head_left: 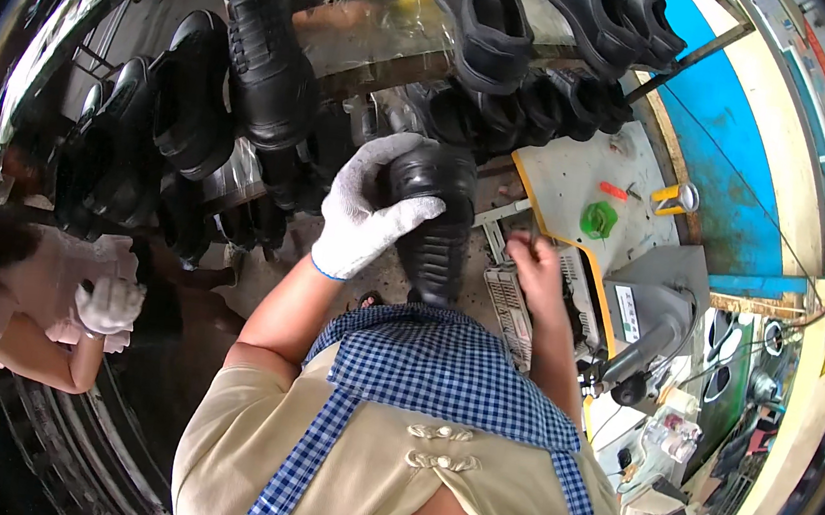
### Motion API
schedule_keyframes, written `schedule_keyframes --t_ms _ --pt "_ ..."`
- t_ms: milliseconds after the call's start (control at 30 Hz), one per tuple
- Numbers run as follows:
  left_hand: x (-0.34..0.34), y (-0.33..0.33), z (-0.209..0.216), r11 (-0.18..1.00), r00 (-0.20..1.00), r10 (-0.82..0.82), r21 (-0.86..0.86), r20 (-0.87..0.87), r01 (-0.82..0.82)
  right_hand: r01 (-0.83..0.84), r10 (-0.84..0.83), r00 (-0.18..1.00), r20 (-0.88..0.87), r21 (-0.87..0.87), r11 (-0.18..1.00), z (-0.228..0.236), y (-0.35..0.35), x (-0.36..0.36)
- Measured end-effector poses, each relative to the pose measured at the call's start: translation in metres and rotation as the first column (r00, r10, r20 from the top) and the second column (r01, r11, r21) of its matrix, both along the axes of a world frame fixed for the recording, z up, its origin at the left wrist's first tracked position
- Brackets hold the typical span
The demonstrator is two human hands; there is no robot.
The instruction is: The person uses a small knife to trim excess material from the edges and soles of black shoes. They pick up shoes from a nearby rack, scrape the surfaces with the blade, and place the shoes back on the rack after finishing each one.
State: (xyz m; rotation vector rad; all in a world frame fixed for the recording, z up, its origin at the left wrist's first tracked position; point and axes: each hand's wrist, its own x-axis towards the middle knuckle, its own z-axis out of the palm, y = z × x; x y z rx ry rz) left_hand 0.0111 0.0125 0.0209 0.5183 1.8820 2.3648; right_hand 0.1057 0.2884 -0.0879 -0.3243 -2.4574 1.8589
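Note:
My left hand (374,205) wears a white knit glove and grips a black shoe (434,245), with the thumb across its upper. The shoe is held upright in front of my checked apron (461,373). My bare right hand (536,271) is at the edge of the white worktable, beside a grey slatted plastic basket (510,308). Its fingers are bent and drawn together; whatever they hold, if anything, is too small or hidden to make out.
Black shoes stand on a rack (376,32) ahead and to the left. The yellow-edged worktable (582,175) carries a green dish (599,219), a red piece (613,190) and a yellow-and-white roll (675,199). A grey machine (655,298) stands right. Another person's gloved hand (110,305) is at left.

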Motion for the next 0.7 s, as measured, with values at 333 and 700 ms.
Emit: schedule_keyframes --t_ms 333,700 --pt "-0.024 -0.012 0.018 0.890 0.916 -0.401 -0.249 -0.025 0.383 -0.206 0.730 0.583 -0.358 0.803 0.559 0.180 -0.053 -0.060" --pt "-0.019 -0.006 -0.011 0.784 0.798 -0.569 -0.422 -0.197 0.456 -0.477 0.880 0.426 0.209 0.879 0.022 0.194 -0.060 -0.064"
